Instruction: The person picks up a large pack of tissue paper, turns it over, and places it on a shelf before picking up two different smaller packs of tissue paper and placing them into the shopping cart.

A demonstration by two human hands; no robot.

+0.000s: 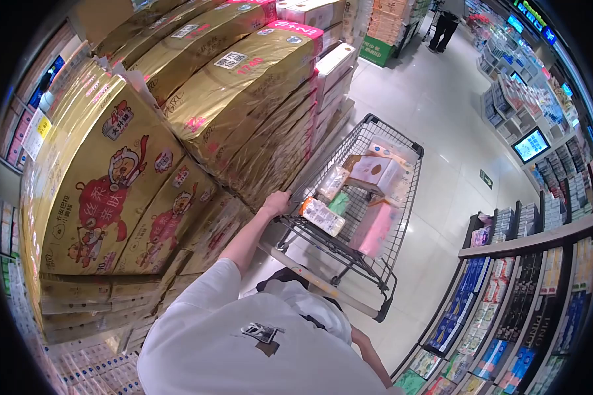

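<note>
My left hand (277, 203) is closed at the near left corner of a wire shopping cart (402, 224), beside stacked gold-wrapped packs (244, 85). Its fingertips are partly hidden. Inside the cart lie a white box with a brown dot (375, 172), a white-and-orange soft pack (323, 217), another pale pack (334, 182), a pink pack (377, 229) and something green (338, 203). The push bar (323, 281) crosses in front of my body, with no hand on it. Only my right forearm (372, 359) shows at the bottom; my right hand is out of sight.
Large gold cartons (105, 191) with red cartoon prints rise close on my left. Curved shelves (487, 309) of packaged goods line the right, with a small screen (531, 145) farther along. Tiled floor (435, 118) runs ahead, where a person in dark trousers (444, 31) stands.
</note>
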